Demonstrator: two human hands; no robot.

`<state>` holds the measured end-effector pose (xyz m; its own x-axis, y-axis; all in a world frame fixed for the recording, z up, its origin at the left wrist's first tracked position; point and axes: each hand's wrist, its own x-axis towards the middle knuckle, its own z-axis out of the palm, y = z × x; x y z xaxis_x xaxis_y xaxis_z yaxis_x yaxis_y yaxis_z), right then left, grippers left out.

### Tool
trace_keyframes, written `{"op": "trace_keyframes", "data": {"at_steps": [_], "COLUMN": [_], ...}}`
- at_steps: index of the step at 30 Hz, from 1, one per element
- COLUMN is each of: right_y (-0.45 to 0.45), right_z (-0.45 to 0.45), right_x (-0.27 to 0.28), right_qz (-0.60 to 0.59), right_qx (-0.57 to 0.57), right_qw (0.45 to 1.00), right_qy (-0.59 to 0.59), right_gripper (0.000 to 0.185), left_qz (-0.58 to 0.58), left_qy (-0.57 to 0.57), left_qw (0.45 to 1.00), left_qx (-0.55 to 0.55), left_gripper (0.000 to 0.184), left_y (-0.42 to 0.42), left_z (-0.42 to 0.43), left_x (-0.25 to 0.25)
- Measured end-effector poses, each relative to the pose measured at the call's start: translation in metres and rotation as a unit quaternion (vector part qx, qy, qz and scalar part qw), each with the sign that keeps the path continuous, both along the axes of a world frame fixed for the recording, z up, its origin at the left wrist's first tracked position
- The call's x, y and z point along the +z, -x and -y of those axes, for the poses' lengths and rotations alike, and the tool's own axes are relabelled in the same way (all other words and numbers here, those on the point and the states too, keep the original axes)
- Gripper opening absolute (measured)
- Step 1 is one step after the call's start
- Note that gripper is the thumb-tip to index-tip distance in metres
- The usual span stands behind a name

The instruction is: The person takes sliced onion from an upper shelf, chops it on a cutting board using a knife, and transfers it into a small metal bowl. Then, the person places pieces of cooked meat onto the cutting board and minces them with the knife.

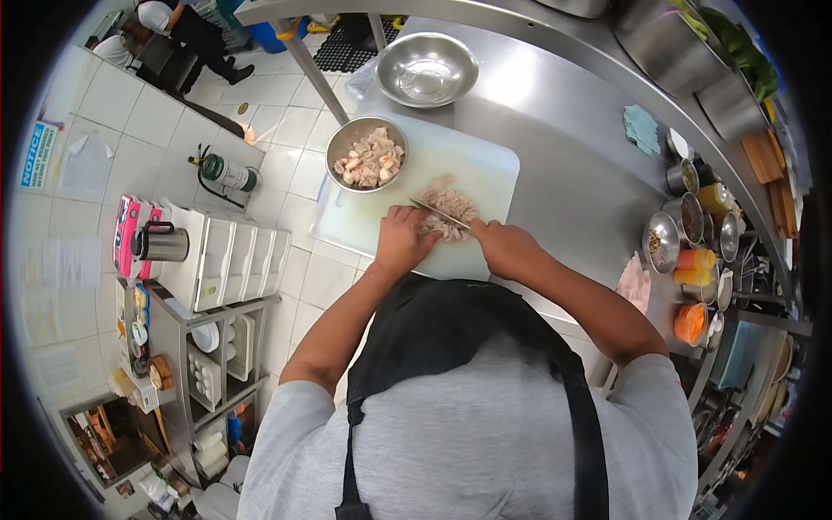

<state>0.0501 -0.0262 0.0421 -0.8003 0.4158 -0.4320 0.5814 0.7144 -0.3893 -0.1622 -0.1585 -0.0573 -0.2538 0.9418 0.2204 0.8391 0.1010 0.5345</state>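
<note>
A kitchen knife [440, 211] is gripped by its handle in my right hand [504, 248], its blade lying across pale chopped meat [451, 201]. The pile sits on a whitish cutting board [347, 218], with finely cut bits beyond the blade and larger pieces on the near side. My left hand [401, 239] holds the nearer pieces between fingers and thumb, close to the blade. At the board's far left corner stands a steel bowl [332, 149] with chunks of similar pale meat [371, 159].
Another steel bowl [426, 69] stands beyond the board on the steel counter [563, 165]. Small containers, including an orange-filled one [691, 323], line the right side near a pink cloth [634, 284]. A green cloth [641, 128] lies farther back. Another person [195, 35] is at far left.
</note>
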Motion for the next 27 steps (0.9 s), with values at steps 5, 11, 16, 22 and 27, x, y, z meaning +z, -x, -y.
{"op": "trace_keyframes", "data": {"at_steps": [5,11,16,22,27], "right_y": [0.019,0.001,-0.001,0.009,-0.007], "right_z": [-0.005,-0.003,0.002,-0.013,-0.001], "right_x": [-0.041,0.007,-0.023,-0.024,0.009], "right_qz": [-0.041,-0.050,-0.045,-0.059,-0.035], "right_qx": [0.008,0.024,0.010,0.028,0.029], "right_qw": [0.999,0.998,0.999,0.997,0.998], "right_qy": [-0.013,-0.033,-0.023,-0.033,-0.034], "right_gripper": [0.022,0.028,0.023,0.028,0.022], "left_qz": [-0.010,-0.030,-0.018,-0.023,-0.029], "left_qy": [0.048,0.038,-0.013,0.035,0.035], "left_qw": [0.999,0.999,1.000,0.999,0.999], "left_qx": [-0.004,0.010,-0.020,-0.024,-0.011], "left_gripper": [0.040,0.033,0.031,0.031,0.029], "left_y": [0.003,-0.005,0.001,-0.004,-0.008], "left_z": [-0.005,-0.002,-0.004,0.002,0.001], "left_x": [-0.004,-0.002,-0.017,0.003,0.001]}}
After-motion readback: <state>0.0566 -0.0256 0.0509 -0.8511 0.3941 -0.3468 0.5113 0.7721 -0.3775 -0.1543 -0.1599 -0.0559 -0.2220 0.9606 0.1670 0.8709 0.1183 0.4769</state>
